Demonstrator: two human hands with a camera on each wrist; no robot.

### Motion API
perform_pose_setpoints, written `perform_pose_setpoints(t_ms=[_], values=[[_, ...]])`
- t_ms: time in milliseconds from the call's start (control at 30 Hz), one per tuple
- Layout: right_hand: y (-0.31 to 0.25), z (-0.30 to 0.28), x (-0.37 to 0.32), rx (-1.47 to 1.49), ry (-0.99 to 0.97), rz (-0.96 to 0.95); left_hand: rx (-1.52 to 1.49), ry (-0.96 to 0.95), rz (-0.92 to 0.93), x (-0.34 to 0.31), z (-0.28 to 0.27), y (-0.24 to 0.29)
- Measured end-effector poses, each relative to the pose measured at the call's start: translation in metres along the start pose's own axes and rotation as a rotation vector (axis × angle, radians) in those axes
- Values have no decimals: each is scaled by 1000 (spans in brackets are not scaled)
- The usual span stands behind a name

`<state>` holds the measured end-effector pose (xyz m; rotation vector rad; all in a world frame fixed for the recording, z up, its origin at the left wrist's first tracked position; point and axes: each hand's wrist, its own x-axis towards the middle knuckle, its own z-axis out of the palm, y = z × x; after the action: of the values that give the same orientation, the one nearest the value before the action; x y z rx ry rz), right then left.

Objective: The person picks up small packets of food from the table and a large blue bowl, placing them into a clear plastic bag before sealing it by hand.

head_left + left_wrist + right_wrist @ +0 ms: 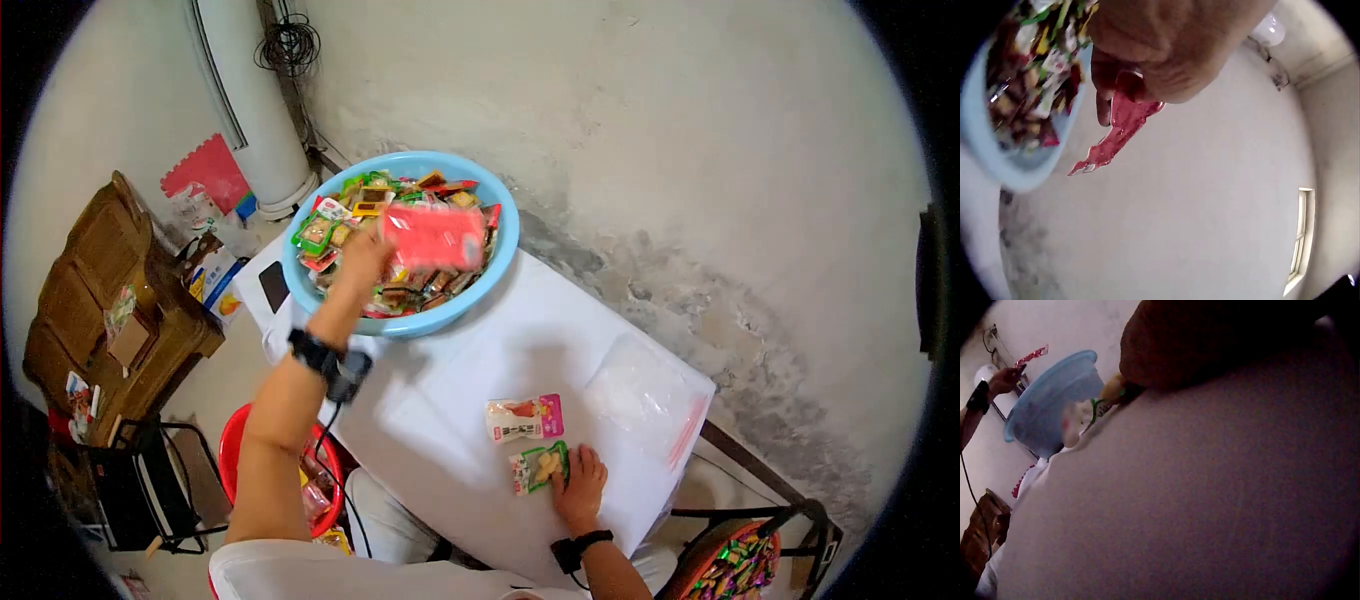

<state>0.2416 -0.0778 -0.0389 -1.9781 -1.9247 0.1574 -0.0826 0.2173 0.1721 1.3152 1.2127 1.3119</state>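
My left hand (364, 262) is over the light blue basin (509, 225) and pinches a shiny red packet (435, 238) by one end. In the left wrist view this red packet (1124, 122) hangs bent from the fingers. Many small wrapped snacks (440, 285) fill the basin below. On the white-covered table my right hand (582, 490) rests with its fingers at the edge of a green-edged snack packet (538, 468). Just beyond that packet lies a pink and white one (525, 418). The right wrist view is dark; its hand (1166, 350) shows mostly as shadow.
A clear plastic bag (640, 395) lies at the table's right end, by the wall. A dark phone (273, 286) sits left of the basin. A red tub (232, 450) stands beside the table at left, and a container of bright wrapped candies (735, 565) at lower right.
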Motion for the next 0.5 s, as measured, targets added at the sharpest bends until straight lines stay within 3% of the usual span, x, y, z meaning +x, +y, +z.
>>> perform_pose_setpoints(t_ms=[100, 167, 267, 333, 433, 500], values=[[0, 0, -1, -53, -27, 16, 84, -203, -137, -62, 17, -40], [-1, -2, -1, -21, -10, 5, -19, -276, -271, -92, 27, -72], [-1, 0, -1, 14, -6, 21, 63, -355, -341, -116, 34, -91], [0, 0, 1, 19, -12, 41, 711, -547, -11, -118, 33, -84], [-2, -4, 2, 24, -29, 28, 681, -578, 41, -71, 29, -45], [-2, -3, 1, 2, -39, 36, 792, -457, 142, -34, 35, 4]])
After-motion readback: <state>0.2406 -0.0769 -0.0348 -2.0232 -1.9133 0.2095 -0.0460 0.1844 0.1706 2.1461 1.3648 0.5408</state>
